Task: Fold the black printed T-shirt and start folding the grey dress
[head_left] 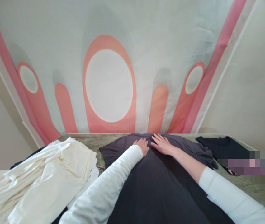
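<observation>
A dark grey short-sleeved T-shirt [119, 147] lies spread across the table, its sleeves out to both sides. My left hand [142, 146] rests on its upper middle part, fingers stretched forward over the cloth. Close beside it, my right hand [162, 144] lies flat on the same T-shirt with the fingers spread. Neither hand grips anything. Below my hands a broad stretch of black fabric [155, 193] fills the lower middle; I cannot tell where it meets the T-shirt.
A heap of cream-coloured clothing [45, 174] lies on the left. To the right is a black garment [225, 149], partly covered by a blurred patch. The wood-patterned tabletop [87, 141] ends at a wall hanging [144, 40] with orange shapes.
</observation>
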Action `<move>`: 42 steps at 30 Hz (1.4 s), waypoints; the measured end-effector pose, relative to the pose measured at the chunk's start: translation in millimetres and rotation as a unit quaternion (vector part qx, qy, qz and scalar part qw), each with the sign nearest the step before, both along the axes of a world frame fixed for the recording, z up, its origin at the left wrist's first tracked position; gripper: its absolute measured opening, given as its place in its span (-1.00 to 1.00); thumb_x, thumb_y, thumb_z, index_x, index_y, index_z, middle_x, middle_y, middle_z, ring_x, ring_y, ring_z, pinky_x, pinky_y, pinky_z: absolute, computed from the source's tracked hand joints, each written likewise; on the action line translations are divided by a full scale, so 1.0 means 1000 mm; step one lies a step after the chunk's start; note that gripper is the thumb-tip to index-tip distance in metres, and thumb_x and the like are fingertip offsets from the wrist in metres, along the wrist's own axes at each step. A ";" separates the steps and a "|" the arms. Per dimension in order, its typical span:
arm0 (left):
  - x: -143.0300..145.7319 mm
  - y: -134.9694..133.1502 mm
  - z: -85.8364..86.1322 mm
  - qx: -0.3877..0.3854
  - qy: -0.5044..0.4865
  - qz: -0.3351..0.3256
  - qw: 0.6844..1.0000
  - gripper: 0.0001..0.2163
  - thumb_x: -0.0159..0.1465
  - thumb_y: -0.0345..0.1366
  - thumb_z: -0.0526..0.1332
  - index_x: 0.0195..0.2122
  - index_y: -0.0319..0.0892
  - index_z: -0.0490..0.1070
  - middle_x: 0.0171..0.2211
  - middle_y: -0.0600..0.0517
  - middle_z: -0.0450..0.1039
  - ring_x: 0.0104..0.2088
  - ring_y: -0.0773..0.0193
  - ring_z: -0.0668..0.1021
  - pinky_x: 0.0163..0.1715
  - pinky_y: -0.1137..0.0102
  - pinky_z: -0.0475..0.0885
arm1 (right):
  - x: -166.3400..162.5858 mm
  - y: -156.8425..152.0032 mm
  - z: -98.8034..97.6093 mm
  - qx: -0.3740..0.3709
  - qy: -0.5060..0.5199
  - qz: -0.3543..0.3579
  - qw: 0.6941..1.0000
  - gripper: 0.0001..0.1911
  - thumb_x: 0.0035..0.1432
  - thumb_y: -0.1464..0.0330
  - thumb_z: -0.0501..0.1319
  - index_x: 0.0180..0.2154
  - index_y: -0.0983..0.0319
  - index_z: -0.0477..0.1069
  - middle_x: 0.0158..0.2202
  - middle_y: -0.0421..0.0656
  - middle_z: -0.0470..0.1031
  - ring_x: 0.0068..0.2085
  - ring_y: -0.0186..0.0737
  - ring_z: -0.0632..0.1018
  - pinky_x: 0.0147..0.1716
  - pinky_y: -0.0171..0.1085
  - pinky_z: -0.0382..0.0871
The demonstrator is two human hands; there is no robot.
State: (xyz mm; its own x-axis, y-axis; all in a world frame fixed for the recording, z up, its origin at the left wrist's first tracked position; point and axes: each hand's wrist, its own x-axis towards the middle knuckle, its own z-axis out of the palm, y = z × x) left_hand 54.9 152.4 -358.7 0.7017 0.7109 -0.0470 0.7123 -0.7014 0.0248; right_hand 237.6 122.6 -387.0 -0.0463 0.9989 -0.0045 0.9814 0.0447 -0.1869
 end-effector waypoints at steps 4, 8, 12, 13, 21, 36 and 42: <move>0.012 0.026 -0.013 0.026 -0.020 0.016 0.999 -0.51 0.30 -0.05 -0.17 0.21 -0.10 0.01 0.26 0.01 -0.07 0.24 0.12 0.01 0.14 0.07 -0.03 | -0.001 -0.004 -0.005 0.016 0.002 0.002 1.000 -0.26 0.14 -0.10 -0.32 0.24 0.11 -0.08 0.30 -0.16 -0.18 0.27 -0.09 -0.12 0.17 -0.01 -0.29; 0.000 0.036 -0.026 0.045 -0.034 0.065 0.996 -0.36 0.22 0.15 -0.23 0.24 -0.09 -0.05 0.28 -0.02 -0.18 0.25 0.06 -0.04 0.15 0.03 -0.11 | -0.001 -0.007 -0.007 0.022 0.003 -0.004 1.000 -0.25 0.13 -0.11 -0.34 0.24 0.10 -0.10 0.31 -0.18 -0.22 0.27 -0.11 -0.13 0.18 -0.02 -0.31; -0.005 0.039 -0.032 0.057 -0.033 0.108 0.992 -0.22 0.14 0.26 -0.26 0.25 -0.17 -0.09 0.29 -0.04 -0.22 0.26 0.05 -0.13 0.16 0.03 -0.16 | 0.000 -0.008 -0.008 0.061 -0.008 -0.029 0.998 -0.21 0.13 -0.12 -0.34 0.25 0.18 -0.11 0.31 -0.15 -0.23 0.28 -0.13 -0.18 0.19 -0.07 -0.36; -0.005 0.039 -0.033 0.057 -0.034 0.117 0.991 -0.19 0.12 0.27 -0.27 0.26 -0.19 -0.10 0.29 -0.04 -0.23 0.26 0.04 -0.14 0.16 0.04 -0.16 | 0.001 -0.008 -0.009 0.065 -0.010 -0.037 0.997 -0.20 0.13 -0.11 -0.35 0.25 0.21 -0.10 0.30 -0.13 -0.22 0.28 -0.13 -0.19 0.19 -0.08 -0.37; -0.004 0.042 -0.033 0.031 -0.028 0.135 0.990 -0.11 0.06 0.32 -0.27 0.27 -0.23 -0.14 0.29 -0.03 -0.27 0.25 -0.05 -0.12 0.16 0.03 -0.15 | 0.036 -0.003 -0.017 0.010 -0.005 -0.145 0.989 -0.12 0.10 -0.13 -0.38 0.25 0.32 -0.13 0.30 -0.06 -0.20 0.27 -0.08 -0.13 0.18 -0.03 -0.29; -0.006 0.035 -0.032 0.029 -0.039 0.179 0.983 -0.19 0.13 0.25 -0.31 0.26 -0.23 -0.11 0.29 -0.07 -0.24 0.25 0.03 -0.08 0.15 -0.01 -0.16 | 0.056 -0.002 -0.019 0.007 -0.017 -0.150 0.988 -0.14 0.11 -0.13 -0.37 0.25 0.30 -0.14 0.30 -0.08 -0.20 0.27 -0.10 -0.12 0.18 -0.03 -0.26; -0.016 0.030 -0.021 0.003 -0.007 0.178 0.984 -0.26 0.19 0.17 -0.27 0.26 -0.24 -0.10 0.28 -0.05 -0.23 0.25 0.07 -0.07 0.16 0.02 -0.15 | 0.058 -0.004 -0.018 -0.008 -0.023 -0.149 0.988 -0.14 0.10 -0.13 -0.40 0.26 0.28 -0.19 0.30 -0.10 -0.25 0.28 -0.11 -0.15 0.18 -0.01 -0.27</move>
State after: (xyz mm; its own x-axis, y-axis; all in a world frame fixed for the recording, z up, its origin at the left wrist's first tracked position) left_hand 38.8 182.1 -380.1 0.4092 0.9118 -0.0349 0.9123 -0.4082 0.0325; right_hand 295.5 118.5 -404.9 0.2515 0.9677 -0.0165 0.9578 -0.2514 -0.1391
